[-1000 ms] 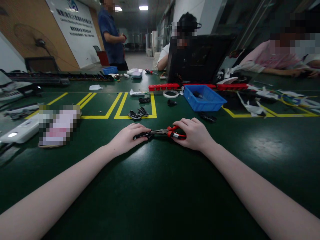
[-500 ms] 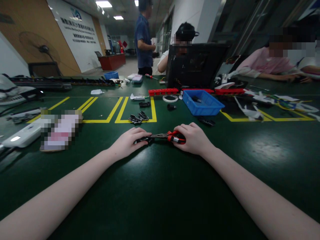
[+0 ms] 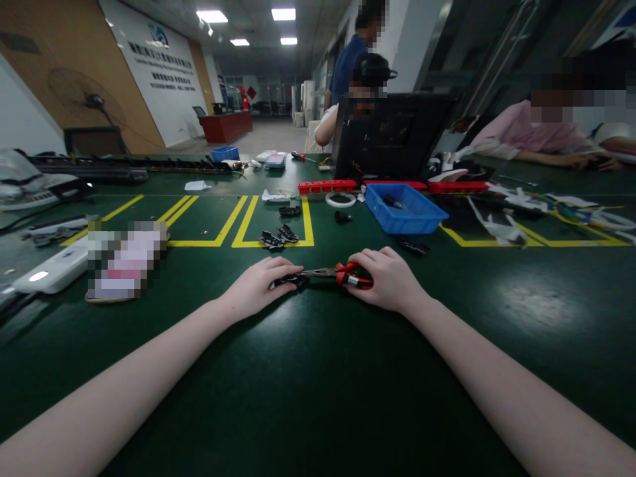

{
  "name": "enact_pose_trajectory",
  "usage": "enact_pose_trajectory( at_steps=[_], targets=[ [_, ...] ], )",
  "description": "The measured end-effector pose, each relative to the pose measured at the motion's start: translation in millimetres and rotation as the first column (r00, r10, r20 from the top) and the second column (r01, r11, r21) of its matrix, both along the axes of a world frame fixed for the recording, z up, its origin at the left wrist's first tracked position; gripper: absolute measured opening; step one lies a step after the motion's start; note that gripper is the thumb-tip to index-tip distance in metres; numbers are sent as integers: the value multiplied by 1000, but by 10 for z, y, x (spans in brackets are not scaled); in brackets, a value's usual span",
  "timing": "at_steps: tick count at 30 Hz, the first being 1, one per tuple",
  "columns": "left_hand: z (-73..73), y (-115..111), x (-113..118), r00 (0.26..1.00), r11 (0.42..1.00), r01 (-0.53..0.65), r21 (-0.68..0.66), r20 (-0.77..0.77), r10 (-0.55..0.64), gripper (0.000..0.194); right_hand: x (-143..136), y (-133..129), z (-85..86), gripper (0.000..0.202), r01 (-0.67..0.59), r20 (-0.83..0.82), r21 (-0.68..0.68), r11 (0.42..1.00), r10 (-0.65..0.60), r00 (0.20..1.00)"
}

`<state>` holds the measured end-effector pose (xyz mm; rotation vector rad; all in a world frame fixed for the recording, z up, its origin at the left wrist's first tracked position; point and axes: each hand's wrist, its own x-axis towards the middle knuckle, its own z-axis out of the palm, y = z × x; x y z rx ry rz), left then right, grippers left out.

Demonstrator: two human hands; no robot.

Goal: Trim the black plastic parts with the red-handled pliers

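Observation:
My left hand is closed around a small black plastic part, mostly hidden by the fingers. In my right hand is a pair of needle-nose pliers with red and black handles. The plier jaws point left and reach the black part at my left fingertips; whether they grip it I cannot tell. Beyond my left hand, a few similar black parts lie inside a yellow-taped square. A short black cylindrical piece lies farther right, beside a white ring.
A blue bin with a dark item inside stands beyond my right hand, a black part before it. Red strips and a large black panel are behind. A phone-like object lies left. People are across the green table.
The view has shifted slightly, so the table things sit a little lower and to the right. The standing person has moved right, behind the seated one. Both hands keep their hold.

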<state>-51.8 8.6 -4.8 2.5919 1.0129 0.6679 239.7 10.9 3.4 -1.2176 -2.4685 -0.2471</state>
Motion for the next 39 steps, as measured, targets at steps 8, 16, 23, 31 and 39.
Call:
enact_pose_trajectory(
  at_steps=[8,16,23,31,39],
  targets=[
    [-10,3,6,1000,1000,5,6,-4,-5,31,34,26,-22,42,-22,-35,-9,1000,21,999],
    [-18,1,7,1000,1000,10,0,-3,-10,32,15,13,16,47,-32,-1,-44,999,31,1000],
    [-9,1,7,1000,1000,-1,-17,-2,1,32,5,-9,18,43,-4,41,-39,999,6,999],
    [-2,-3,0,1000,1000,2,-12,15,-2,30,-11,-37,39,34,16,90,40,999,-19,996],
    [35,-18,23,1000,1000,21,-14,-13,-22,34,-5,-38,38,32,26,90,34,999,-29,996]
  ],
)
